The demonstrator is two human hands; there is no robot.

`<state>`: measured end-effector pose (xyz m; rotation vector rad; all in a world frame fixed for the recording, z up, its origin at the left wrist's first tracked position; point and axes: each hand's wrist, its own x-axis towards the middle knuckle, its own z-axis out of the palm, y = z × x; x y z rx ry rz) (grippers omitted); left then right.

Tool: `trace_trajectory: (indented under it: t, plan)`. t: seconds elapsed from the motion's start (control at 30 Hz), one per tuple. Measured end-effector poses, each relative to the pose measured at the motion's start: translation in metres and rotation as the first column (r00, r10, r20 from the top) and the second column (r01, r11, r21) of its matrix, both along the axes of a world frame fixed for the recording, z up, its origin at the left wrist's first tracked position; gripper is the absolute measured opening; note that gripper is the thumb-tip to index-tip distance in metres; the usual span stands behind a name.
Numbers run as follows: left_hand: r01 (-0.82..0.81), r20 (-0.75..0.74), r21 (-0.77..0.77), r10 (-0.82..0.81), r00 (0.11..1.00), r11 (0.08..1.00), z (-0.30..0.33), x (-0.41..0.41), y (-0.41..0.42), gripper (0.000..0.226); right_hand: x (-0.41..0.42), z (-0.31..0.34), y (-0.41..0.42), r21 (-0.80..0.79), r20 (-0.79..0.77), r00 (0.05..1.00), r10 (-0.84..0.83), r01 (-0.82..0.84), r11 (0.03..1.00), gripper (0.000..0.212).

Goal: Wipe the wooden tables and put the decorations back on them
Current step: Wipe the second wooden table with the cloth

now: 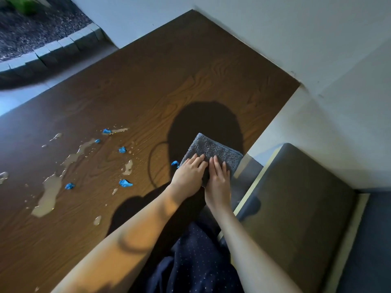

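Observation:
A folded grey towel [213, 150] lies on the dark wooden table [169, 70] near its right front edge. My left hand [188, 176] and my right hand [218, 180] both rest flat on the towel's near part, fingers spread slightly, side by side. Puddles of spilled liquid [49, 193] spread over the table's left part. Several small blue scraps [125, 183] lie scattered among the puddles, and one blue scrap [175, 163] sits just left of my left hand.
A grey cushioned bench seat [296, 208] stands to the right of the table, along a white wall [317, 39]. Beyond the table's far left edge are a stone kerb [63, 47] and gravel. My dark dotted clothing [196, 261] shows below the table edge.

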<state>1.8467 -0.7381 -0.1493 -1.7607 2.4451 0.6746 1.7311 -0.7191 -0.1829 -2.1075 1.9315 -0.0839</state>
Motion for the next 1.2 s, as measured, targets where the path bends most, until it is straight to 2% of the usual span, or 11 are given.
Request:
trace_trajectory:
  t: [0.13, 0.3, 0.5, 0.6, 0.73, 0.87, 0.97, 1.1, 1.2]
  plan:
    - [0.000, 0.009, 0.019, -0.001, 1.000, 1.000, 0.001, 0.010, 0.010, 0.058, 0.006, 0.009, 0.006, 0.073, 0.058, 0.997, 0.043, -0.047, 0.996, 0.062]
    - [0.039, 0.074, -0.012, -0.038, 0.997, 0.999, -0.004, 0.005, -0.001, 0.060, -0.003, 0.009, -0.004, 0.046, -0.081, 0.993, 0.090, -0.087, 0.995, 0.072]
    - [-0.005, 0.089, -0.033, 0.008, 0.996, 0.999, -0.005, -0.023, -0.055, 0.059, -0.024, 0.006, -0.069, -0.010, -0.056, 0.996, 0.065, -0.066, 0.998, 0.068]
    - [-0.035, 0.097, -0.040, 0.039, 0.995, 0.999, -0.009, -0.035, -0.086, 0.060, -0.037, 0.003, -0.103, -0.011, -0.036, 0.992, 0.121, -0.122, 0.992, 0.072]
    - [-0.023, 0.133, -0.072, 0.032, 0.991, 0.997, -0.013, -0.037, -0.120, 0.059, -0.039, 0.001, -0.144, -0.044, -0.035, 0.991, 0.133, -0.134, 0.990, 0.052]
    - [-0.071, 0.157, -0.084, 0.084, 0.984, 0.994, -0.011, -0.026, -0.140, 0.059, -0.032, 0.014, -0.172, 0.108, -0.110, 0.962, 0.250, -0.238, 0.965, 0.059]
    - [-0.170, 0.152, -0.077, 0.180, 0.972, 0.982, -0.007, -0.010, -0.147, 0.059, -0.014, 0.022, -0.187, 0.095, -0.113, 0.946, 0.304, -0.294, 0.951, 0.063]
    - [-0.173, 0.220, -0.045, 0.179, 0.959, 0.984, -0.008, 0.020, -0.148, 0.061, 0.017, 0.026, -0.193, 0.138, -0.093, 0.925, 0.369, -0.355, 0.925, 0.064]
    - [-0.258, 0.192, 0.006, 0.252, 0.949, 0.966, -0.003, 0.039, -0.130, 0.062, 0.036, 0.028, -0.180, 0.153, -0.074, 0.910, 0.408, -0.394, 0.906, 0.063]
